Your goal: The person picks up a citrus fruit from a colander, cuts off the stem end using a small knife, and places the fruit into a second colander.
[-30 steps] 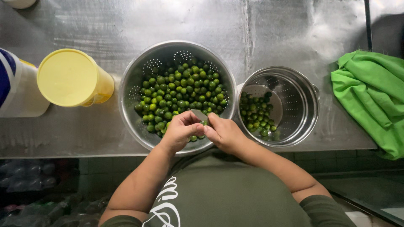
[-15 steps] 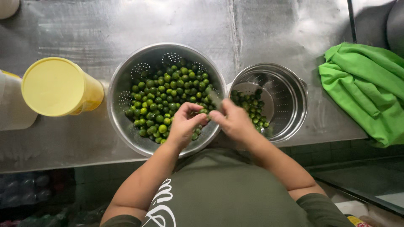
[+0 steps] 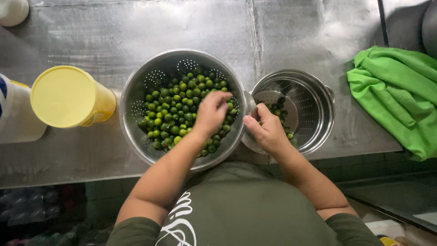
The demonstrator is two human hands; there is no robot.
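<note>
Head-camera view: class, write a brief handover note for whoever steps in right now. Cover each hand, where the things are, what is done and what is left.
Left hand: curled over the small green fruits in the large colander; whether it grips one cannot be seen.
Right hand: at the rim of the smaller perforated pot, fingers curled; any contents hidden.
Done: a few fruits lie in the smaller pot.
Left: most fruits remain in the colander.
Nearby: yellow-lidded container to the left, green cloth to the right, all on the steel counter.
</note>
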